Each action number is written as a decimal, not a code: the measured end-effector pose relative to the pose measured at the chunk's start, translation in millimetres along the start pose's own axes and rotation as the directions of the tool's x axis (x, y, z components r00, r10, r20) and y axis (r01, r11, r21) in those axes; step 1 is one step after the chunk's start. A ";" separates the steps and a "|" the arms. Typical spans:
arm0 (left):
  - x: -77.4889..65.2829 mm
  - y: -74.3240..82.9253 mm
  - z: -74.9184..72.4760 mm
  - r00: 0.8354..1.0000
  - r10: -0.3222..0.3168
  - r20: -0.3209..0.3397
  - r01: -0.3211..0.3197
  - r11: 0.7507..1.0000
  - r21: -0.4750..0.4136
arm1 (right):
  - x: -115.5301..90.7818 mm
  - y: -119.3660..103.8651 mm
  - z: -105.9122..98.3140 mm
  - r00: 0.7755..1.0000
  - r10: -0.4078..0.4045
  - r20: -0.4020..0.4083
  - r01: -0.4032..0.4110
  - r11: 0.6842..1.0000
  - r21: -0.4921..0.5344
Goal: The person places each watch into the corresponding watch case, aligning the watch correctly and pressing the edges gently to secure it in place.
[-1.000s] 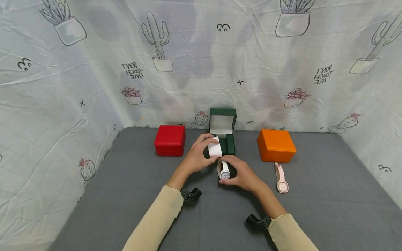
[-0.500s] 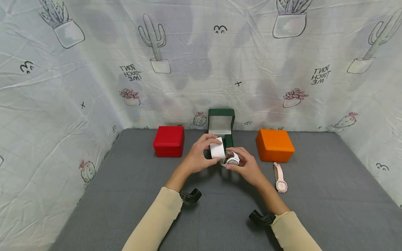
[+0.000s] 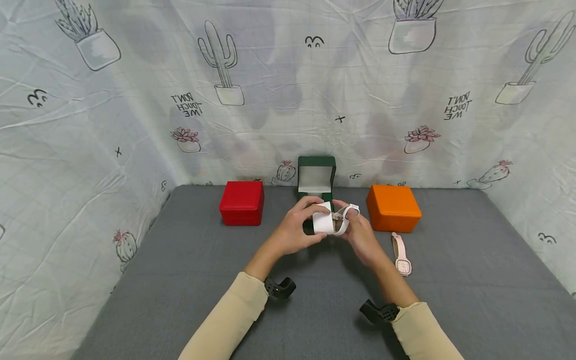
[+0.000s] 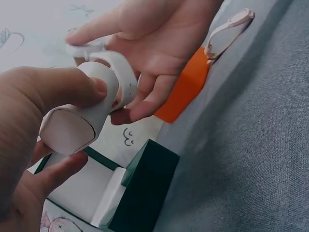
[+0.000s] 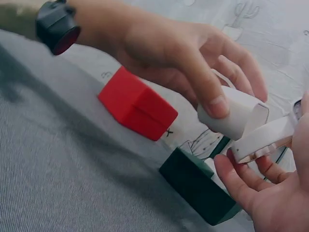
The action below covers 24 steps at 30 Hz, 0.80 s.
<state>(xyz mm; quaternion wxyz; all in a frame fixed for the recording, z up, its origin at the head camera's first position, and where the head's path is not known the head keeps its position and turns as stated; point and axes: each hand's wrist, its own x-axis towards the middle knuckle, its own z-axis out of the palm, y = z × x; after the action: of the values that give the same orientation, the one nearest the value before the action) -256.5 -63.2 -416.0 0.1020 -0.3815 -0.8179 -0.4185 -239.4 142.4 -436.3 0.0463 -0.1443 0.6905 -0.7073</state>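
Note:
In the head view my left hand (image 3: 294,230) holds a white watch cushion (image 3: 321,222), thumb and fingers on opposite sides. A white wristwatch (image 3: 343,227) with its strap in a loop is pinched in my right hand (image 3: 363,240). The left wrist view has the strap (image 4: 126,77) right at the cushion's (image 4: 67,130) far end. From the right wrist view, the loop (image 5: 263,137) meets the cushion's (image 5: 231,116) end; whether it goes around it I cannot tell. Behind both hands stands an open green watch box (image 3: 317,175) with a pale lining, partly hidden.
A closed red box (image 3: 241,202) stands left of the hands, a closed orange box (image 3: 394,207) to the right. In front of the orange one lies a pink watch (image 3: 402,257) on the grey tablecloth (image 3: 180,260). A patterned cloth (image 3: 270,100) hangs behind.
My right hand has lifted the white watch up and to the right and turned it. My left hand has moved the cushion rightward, and the two now meet.

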 end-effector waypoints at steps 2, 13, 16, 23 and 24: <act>-0.2 1.5 0.3 1.000 0.011 0.005 -0.011 1.000 0.027 | 0.4 -2.5 -1.0 0.999 0.041 0.022 -0.043 0.997 0.069; -0.8 5.6 0.0 0.994 0.045 0.101 -0.050 0.998 0.047 | -4.7 -8.1 -13.9 0.986 0.119 0.120 -0.146 0.958 0.245; -1.3 5.8 0.7 0.992 0.043 0.115 -0.049 0.998 0.045 | -4.6 -8.4 -14.3 0.979 0.148 0.141 -0.179 0.955 0.238; -3.0 6.6 0.7 0.992 0.020 0.122 -0.027 0.998 0.060 | -5.7 -10.0 -15.0 0.958 0.208 0.196 -0.249 0.945 0.213; -3.2 6.6 0.9 0.992 0.016 0.122 -0.024 0.997 0.067 | -5.8 -10.0 -14.9 0.956 0.214 0.202 -0.255 0.945 0.205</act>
<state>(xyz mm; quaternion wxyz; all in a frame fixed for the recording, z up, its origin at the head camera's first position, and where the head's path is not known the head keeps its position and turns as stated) -249.6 -61.9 -414.1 0.0693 -0.4108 -0.8326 -0.3651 -236.5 158.7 -427.3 0.2079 -0.1170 0.6098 -0.7558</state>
